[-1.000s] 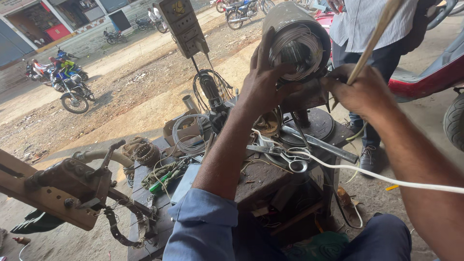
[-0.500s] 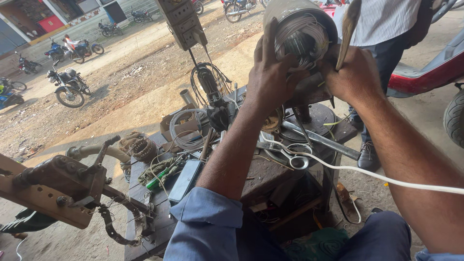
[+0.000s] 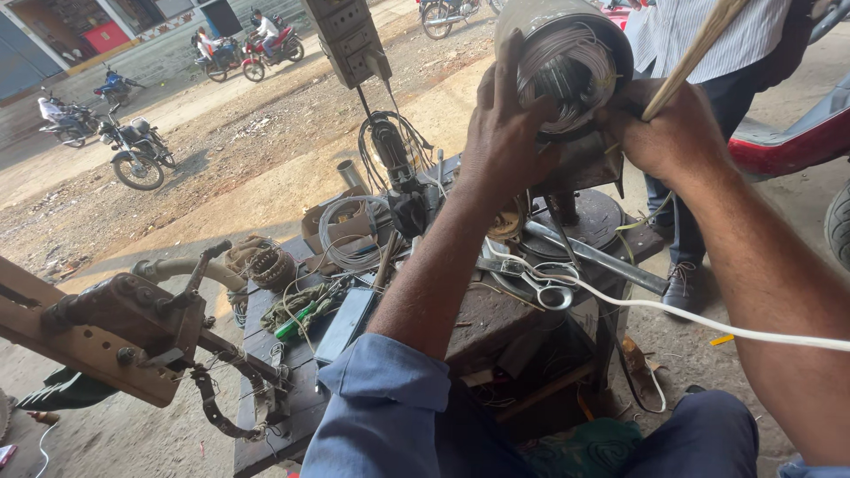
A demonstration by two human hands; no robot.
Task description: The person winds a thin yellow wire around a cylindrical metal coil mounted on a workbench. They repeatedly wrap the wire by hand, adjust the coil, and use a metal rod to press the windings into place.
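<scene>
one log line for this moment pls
left hand: braces motor housing | right hand: grips wooden stick at windings | scissors on bench

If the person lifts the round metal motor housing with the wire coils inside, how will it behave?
The motor housing is probably heavy for its size: thick metal packed with wire coils. Its round body may roll if laid on the workbench. The left hand and right hand both steady it, suggesting it tips easily.

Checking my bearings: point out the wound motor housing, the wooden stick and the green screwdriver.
wound motor housing [image 3: 567,66], head view, on the wire coil.
wooden stick [image 3: 695,53], head view, mid-shaft.
green screwdriver [image 3: 297,321], head view, on its handle.
</scene>
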